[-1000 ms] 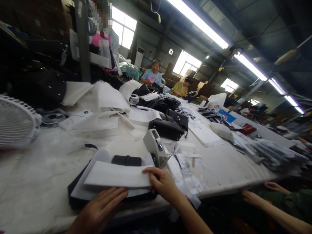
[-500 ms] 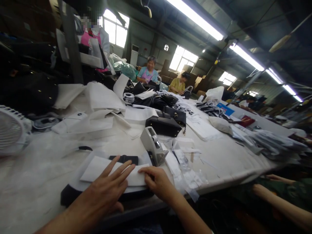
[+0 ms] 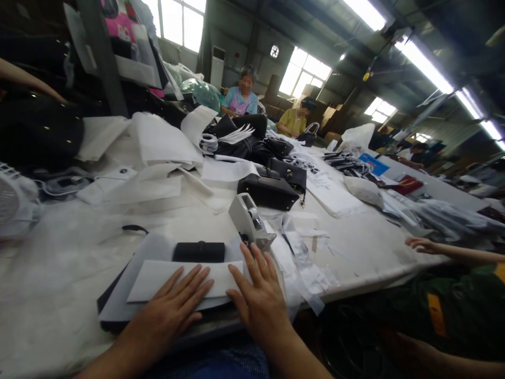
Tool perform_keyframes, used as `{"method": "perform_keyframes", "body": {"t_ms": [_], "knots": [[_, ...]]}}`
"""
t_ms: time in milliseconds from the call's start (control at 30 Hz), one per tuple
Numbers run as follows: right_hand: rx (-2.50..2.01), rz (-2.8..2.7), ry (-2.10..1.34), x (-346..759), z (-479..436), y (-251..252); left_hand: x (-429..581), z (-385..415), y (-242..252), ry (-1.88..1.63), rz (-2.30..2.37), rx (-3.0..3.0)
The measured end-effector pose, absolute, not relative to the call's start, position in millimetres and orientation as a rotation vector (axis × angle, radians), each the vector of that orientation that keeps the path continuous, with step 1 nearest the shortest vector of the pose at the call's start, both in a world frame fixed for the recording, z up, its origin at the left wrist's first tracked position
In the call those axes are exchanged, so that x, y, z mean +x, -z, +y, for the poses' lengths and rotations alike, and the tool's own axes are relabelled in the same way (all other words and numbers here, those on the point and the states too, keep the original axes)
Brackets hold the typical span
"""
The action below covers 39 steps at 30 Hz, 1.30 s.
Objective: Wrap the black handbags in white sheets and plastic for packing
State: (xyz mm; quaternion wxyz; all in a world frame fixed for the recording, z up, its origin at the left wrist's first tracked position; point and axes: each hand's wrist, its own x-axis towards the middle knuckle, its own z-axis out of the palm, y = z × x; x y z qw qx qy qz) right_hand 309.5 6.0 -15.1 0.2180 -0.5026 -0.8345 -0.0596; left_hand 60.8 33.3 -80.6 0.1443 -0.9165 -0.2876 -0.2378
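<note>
My left hand [image 3: 171,308] lies flat, fingers stretched out, on a folded strip of white paper [image 3: 152,281]. My right hand [image 3: 258,295] is open too, its fingers spread over the strip's right end. Beneath the strip is a larger pale sheet [image 3: 118,302] on a black piece [image 3: 114,327] that looks like part of a bag. A black wallet-like case [image 3: 199,251] with a strap lies just beyond the strip. Close to my right fingertips stands a grey tape dispenser [image 3: 245,216].
Black handbags [image 3: 268,189] and white paper sheets [image 3: 165,142] lie farther back on the table. A fan [image 3: 10,197] stands at left, and scraps of clear plastic [image 3: 303,268] at right. A co-worker's hand [image 3: 422,245] rests at the right table edge; other people sit across.
My right hand has opened from a pinch on the paper strip's edge and now lies spread. The strip looks flatter. The co-worker's hand at right has come onto the table.
</note>
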Motion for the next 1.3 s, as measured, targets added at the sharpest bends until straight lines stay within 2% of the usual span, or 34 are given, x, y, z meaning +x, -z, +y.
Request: {"method": "perform_keyframes", "body": {"t_ms": [133,400,533,667,800,900,1133,1300], "knots": [[-1.134,-2.549,0.144,317,9,38,61,31,79,0.684,-0.870,-2.662],[-1.045,-2.491,0.239,328,11,75,55,33,96,0.895,-0.830,-2.641],[-1.015,-2.470,0.302,328,12,71,55,35,112,0.948,-0.764,-2.617],[-1.052,-2.443,0.309,317,5,52,57,26,108,1.010,-0.899,-2.648],[-1.106,-2.486,0.132,301,-2,32,60,18,101,1.049,-0.978,-2.643],[-1.104,-2.459,0.008,295,1,34,60,19,95,1.078,-1.055,-2.647],[-1.075,-2.332,0.021,300,12,64,42,40,60,0.789,-0.959,-2.631],[-1.069,-2.346,0.021,302,9,61,29,44,66,0.575,-1.076,-2.575]]}}
